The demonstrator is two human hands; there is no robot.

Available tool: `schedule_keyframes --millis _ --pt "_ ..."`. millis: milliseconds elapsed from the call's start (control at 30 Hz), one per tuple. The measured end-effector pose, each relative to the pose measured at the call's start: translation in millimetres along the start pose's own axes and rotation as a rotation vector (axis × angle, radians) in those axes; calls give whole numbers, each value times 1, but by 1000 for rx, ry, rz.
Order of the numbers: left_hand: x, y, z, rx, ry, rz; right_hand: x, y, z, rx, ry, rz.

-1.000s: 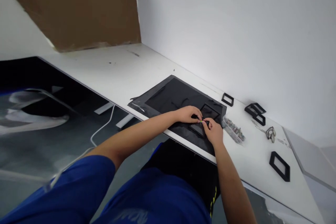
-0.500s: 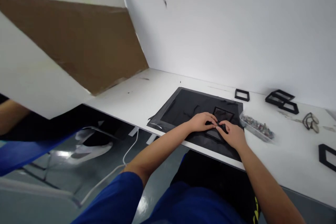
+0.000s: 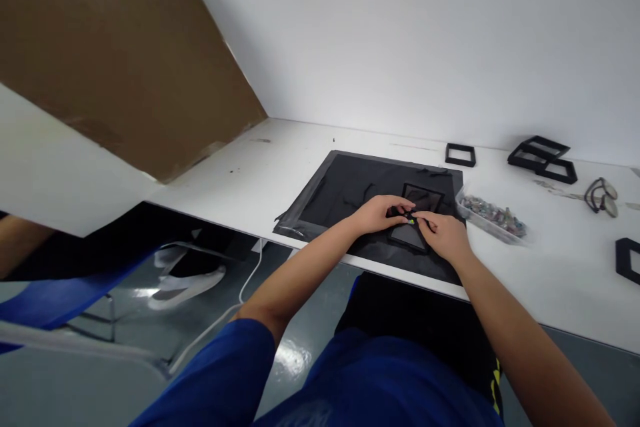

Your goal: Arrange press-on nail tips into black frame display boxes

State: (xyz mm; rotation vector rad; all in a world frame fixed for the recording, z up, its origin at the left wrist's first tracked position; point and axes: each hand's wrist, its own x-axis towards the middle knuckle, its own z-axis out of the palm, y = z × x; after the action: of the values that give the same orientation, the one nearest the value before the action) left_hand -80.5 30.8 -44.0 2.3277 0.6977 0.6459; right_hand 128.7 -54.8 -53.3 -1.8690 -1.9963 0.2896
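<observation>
Over a black mat [image 3: 345, 190], my left hand [image 3: 379, 215] and my right hand [image 3: 447, 235] meet fingertip to fingertip. Both are closed in a pinch around a small yellow-green piece [image 3: 411, 221], too small to name exactly. Beneath them lies an unfolded black frame with dark see-through panels; its upper half [image 3: 424, 197] and lower half [image 3: 409, 235] show, while the fingers hide its middle. Just right of the mat, near my right hand, stands a clear plastic box [image 3: 493, 230] full of small multicoloured pieces.
A single black frame [image 3: 460, 155] and some stacked black frames [image 3: 543, 159] lie by the wall. Glasses [image 3: 601, 197] rest farther right, with another frame [image 3: 628, 259] at the edge. A brown-and-white partition [image 3: 125, 73] rises left. Beyond it are a person's arm [image 3: 20, 243] and a blue chair [image 3: 60, 293].
The view has shifted slightly, so the tabletop sits higher. My fingers have moved a little, and the yellow-green piece now shows between them. The frame stays on the mat.
</observation>
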Motion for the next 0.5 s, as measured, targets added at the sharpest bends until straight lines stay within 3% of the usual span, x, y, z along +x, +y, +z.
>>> schedule_keyframes --millis 500 --pt "-6 -1 -5 230 -6 103 -1 8 1 62 1 -20"
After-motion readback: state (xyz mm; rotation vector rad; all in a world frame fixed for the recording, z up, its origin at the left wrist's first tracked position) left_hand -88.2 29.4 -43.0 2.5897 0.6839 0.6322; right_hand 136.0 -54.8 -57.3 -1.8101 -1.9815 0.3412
